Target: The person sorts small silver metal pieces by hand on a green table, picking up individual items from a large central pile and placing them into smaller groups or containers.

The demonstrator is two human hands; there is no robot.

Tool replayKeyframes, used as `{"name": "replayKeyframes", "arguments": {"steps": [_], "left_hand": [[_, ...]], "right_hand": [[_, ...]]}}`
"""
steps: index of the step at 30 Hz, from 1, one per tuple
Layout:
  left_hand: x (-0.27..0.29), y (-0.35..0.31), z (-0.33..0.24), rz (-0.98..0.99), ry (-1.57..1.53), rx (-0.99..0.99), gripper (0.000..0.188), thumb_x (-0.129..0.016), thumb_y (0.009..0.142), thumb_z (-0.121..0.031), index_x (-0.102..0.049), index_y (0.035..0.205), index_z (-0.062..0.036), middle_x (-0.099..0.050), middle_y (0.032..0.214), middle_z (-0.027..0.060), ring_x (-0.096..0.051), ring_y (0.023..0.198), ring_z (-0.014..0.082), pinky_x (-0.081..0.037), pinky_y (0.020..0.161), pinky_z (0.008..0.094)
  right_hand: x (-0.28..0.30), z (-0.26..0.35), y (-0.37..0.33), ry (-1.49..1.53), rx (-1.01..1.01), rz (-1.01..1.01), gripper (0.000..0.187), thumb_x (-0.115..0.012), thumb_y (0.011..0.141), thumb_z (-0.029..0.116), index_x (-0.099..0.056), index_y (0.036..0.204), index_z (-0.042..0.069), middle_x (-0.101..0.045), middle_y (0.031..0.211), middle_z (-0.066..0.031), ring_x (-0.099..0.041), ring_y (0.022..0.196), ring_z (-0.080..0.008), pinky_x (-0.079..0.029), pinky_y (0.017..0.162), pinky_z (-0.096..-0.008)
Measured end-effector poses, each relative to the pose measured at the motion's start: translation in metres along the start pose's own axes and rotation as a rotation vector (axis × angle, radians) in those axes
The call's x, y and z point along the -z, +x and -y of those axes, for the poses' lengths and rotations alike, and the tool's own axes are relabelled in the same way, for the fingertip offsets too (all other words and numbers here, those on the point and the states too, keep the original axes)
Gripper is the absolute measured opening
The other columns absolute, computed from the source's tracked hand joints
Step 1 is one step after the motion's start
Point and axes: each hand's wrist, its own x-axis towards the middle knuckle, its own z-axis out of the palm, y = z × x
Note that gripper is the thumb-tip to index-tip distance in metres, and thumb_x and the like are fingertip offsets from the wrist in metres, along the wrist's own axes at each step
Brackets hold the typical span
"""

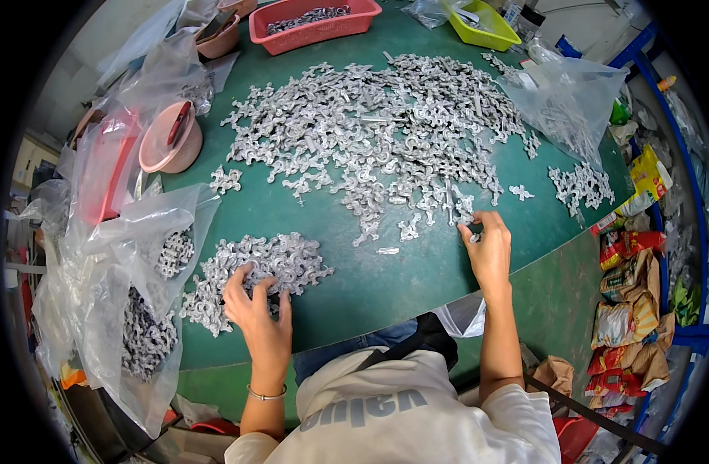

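My left hand (259, 317) reaches over a smaller pile of silver metal parts (293, 259) at the front left of the table, its fingers curved and spread apart, the tips touching the pile. My right hand (490, 251) pinches a small silver metal part (475, 238) between thumb and fingers, at the front edge of the big heap of like parts (347, 124). The parts look like small castings with rounded lobes. Between my hands a short ribbed metal strip (388, 250) lies alone on the green table (370, 301).
Plastic bags of parts (149, 340) stand at the left edge. A pink bowl (171, 147) holds a red-handled tool. Along the back are a red bin (316, 31) and a yellow-green basket (482, 27). A clear bag (567, 93) and a small cluster (580, 185) lie at the right.
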Motion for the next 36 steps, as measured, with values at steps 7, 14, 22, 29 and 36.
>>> {"name": "replayKeyframes", "arguments": {"steps": [7, 14, 22, 29, 36], "left_hand": [[0.002, 0.008, -0.018, -0.024, -0.197, -0.056, 0.029, -0.068, 0.067, 0.002, -0.059, 0.093, -0.0060, -0.048, 0.115, 0.0141, -0.045, 0.108, 0.0322, -0.034, 0.092, 0.0410], [-0.004, 0.014, -0.065, 0.192, -0.733, -0.194, 0.039, -0.067, 0.069, 0.004, -0.059, 0.106, -0.0022, -0.056, 0.104, 0.0142, -0.057, 0.089, 0.0250, -0.046, 0.076, 0.0316], [-0.001, 0.017, -0.086, 0.212, -0.914, -0.262, 0.027, -0.067, 0.070, 0.007, -0.064, 0.095, 0.0004, -0.061, 0.089, 0.0122, -0.059, 0.077, 0.0220, -0.047, 0.067, 0.0279], [0.001, 0.014, -0.086, 0.189, -0.991, -0.221, 0.023, -0.067, 0.071, 0.007, -0.064, 0.093, 0.0013, -0.061, 0.086, 0.0122, -0.059, 0.074, 0.0208, -0.048, 0.065, 0.0272], [0.000, 0.006, -0.080, 0.428, -1.228, -0.030, 0.014, -0.063, 0.077, 0.004, -0.065, 0.090, 0.0039, -0.063, 0.083, 0.0120, -0.059, 0.068, 0.0153, -0.047, 0.062, 0.0235]], "right_hand": [[0.015, 0.022, -0.015, 0.755, -0.349, 0.168, 0.012, -0.063, 0.079, 0.002, -0.061, 0.089, -0.004, -0.057, 0.066, -0.0039, -0.046, 0.052, -0.0054, -0.035, 0.044, -0.0204], [0.041, 0.060, -0.031, 1.011, -0.330, 0.333, 0.013, -0.062, 0.080, 0.001, -0.062, 0.092, -0.004, -0.056, 0.067, -0.0006, -0.045, 0.050, -0.0027, -0.032, 0.044, -0.0176], [0.056, 0.079, -0.048, 1.041, -0.159, 0.396, 0.019, -0.068, 0.073, -0.002, -0.064, 0.091, -0.003, -0.059, 0.068, -0.0019, -0.049, 0.056, -0.0050, -0.037, 0.050, -0.0191], [0.064, 0.082, -0.048, 0.995, 0.018, 0.345, 0.020, -0.068, 0.070, -0.003, -0.064, 0.090, -0.004, -0.060, 0.065, -0.0047, -0.052, 0.056, -0.0078, -0.039, 0.053, -0.0202], [0.064, 0.083, -0.050, 1.079, -0.025, 0.354, 0.006, -0.062, 0.078, -0.002, -0.062, 0.083, -0.004, -0.064, 0.072, -0.0104, -0.053, 0.053, -0.0079, -0.040, 0.048, -0.0194]]}}
